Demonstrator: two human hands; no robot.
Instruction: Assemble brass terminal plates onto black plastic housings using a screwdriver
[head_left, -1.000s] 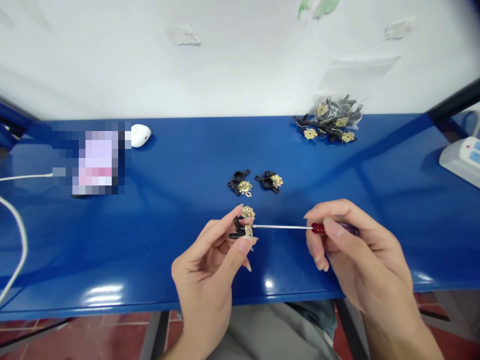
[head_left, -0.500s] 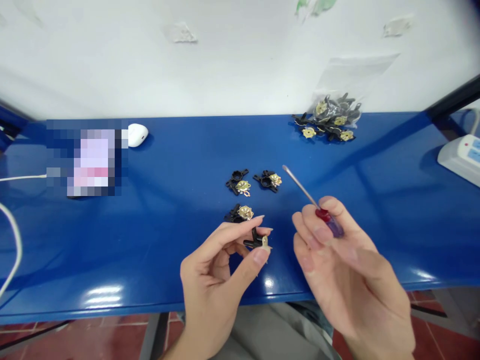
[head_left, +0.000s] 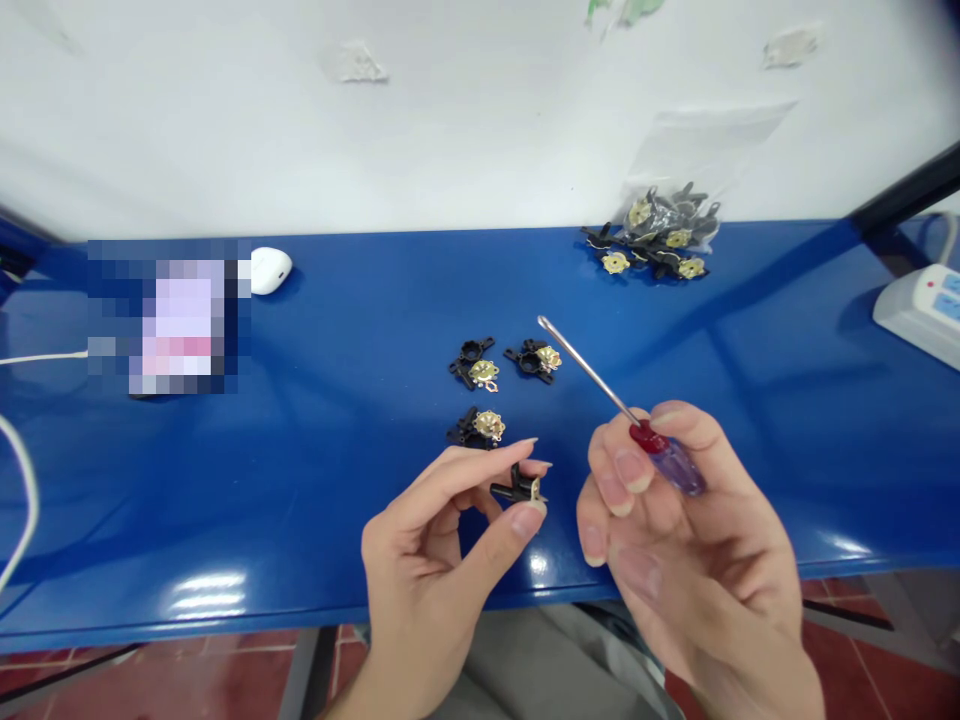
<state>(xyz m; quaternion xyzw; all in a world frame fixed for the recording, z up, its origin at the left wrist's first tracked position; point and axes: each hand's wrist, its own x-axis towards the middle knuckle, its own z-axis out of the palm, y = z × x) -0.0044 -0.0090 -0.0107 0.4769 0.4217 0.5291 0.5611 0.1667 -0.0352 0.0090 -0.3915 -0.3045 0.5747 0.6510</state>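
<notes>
Screwdriver [head_left: 651, 439] lies caught by its handle among the curled fingers of my right hand [head_left: 697, 575], its shaft slanting away to the left; held so, I judge, to keep the tip clear of the small black-and-gold part [head_left: 517, 489] in my left hand [head_left: 431, 545]; there my thumb and fingertips are nearly closed, pinching the part near its gold end, probably because it is too small for a fuller grip; it sits above the blue table [head_left: 300, 500], near its front edge. Just beyond are three sets of similar pieces, one near my left fingers [head_left: 487, 462], two farther back, likely spaced to keep them separate; more pieces lie heaped at the back, beside and against a clear bag [head_left: 679, 205], seemingly out of my working space.
</notes>
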